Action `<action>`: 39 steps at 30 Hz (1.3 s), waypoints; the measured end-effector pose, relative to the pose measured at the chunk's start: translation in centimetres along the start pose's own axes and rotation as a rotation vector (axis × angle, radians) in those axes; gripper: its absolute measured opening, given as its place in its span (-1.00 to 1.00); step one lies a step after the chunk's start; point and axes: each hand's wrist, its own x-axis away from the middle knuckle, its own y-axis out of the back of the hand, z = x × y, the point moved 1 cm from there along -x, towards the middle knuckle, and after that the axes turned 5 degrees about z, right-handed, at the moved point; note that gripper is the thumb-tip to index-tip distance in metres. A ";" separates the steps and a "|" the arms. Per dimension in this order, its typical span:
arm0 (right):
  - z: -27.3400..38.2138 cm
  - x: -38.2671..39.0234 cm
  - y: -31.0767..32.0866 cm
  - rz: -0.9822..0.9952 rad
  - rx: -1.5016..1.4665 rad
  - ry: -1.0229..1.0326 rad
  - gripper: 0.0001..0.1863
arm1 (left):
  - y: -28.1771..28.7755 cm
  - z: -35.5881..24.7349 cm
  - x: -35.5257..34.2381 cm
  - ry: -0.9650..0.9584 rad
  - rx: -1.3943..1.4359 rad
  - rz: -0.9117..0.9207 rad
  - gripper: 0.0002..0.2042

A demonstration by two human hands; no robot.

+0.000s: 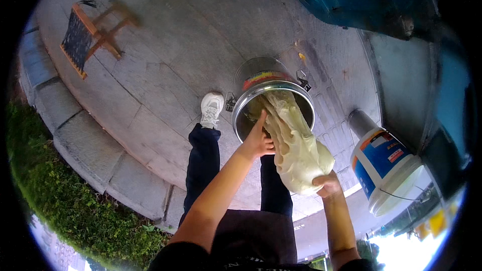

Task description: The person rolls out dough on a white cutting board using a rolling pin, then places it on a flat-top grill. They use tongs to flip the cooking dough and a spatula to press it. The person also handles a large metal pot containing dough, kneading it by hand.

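A large, pale yellow lump of dough [304, 158] stretches out of a shiny metal bucket [241, 98] in front of me. Its upper part sinks into the bucket's mouth, narrowing into strands and folds, while the thick, smooth end hangs over the rim toward me. My left hand [258, 140] grips the dough's left side close to the rim, index finger or thumb pointing up along it. Lower down, my right hand [329, 184] is closed on the bulging end at its right edge. Some fingertips are hidden behind or in the dough.
A white-and-blue plastic pail [384, 163] with a wire handle stands at right, a metal cylinder [360, 122] beside it. Large teal bodywork [361, 0] fills the upper right. A small wooden folding stool [85, 40] lies far left. Stone kerb [90, 153] and plants [95, 216] border the left.
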 end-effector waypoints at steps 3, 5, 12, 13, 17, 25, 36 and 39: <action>-1.3 0.5 -2.0 -0.064 0.031 -0.072 -0.07 | -1.0 0.9 -4.3 -0.047 0.309 0.431 -0.05; -2.5 0.7 -2.9 -0.001 0.095 -0.103 -0.10 | -3.2 1.7 -2.6 -0.136 0.345 0.556 -0.07; -5.2 4.2 0.3 -0.013 0.523 -0.559 -0.22 | -5.7 1.9 2.4 -0.442 0.272 0.576 -0.19; -5.7 4.7 0.7 -0.013 0.536 -0.560 -0.22 | -5.2 2.0 2.5 -0.395 0.309 0.591 -0.22; -8.0 6.3 2.0 -0.010 0.522 -0.587 -0.23 | -2.9 2.2 0.9 -0.200 0.395 1.089 -0.28; -10.7 10.7 1.9 0.028 0.590 -0.670 -0.23 | -5.3 4.7 9.5 -0.105 -0.038 0.500 -0.56; -9.3 17.9 -5.5 -0.031 0.825 -0.430 -0.45 | -9.1 9.4 21.5 -0.101 -0.235 0.591 -0.81; -8.5 19.6 -7.7 -0.071 0.828 -0.280 -0.47 | -10.7 10.3 24.9 -0.117 -0.287 0.577 -0.81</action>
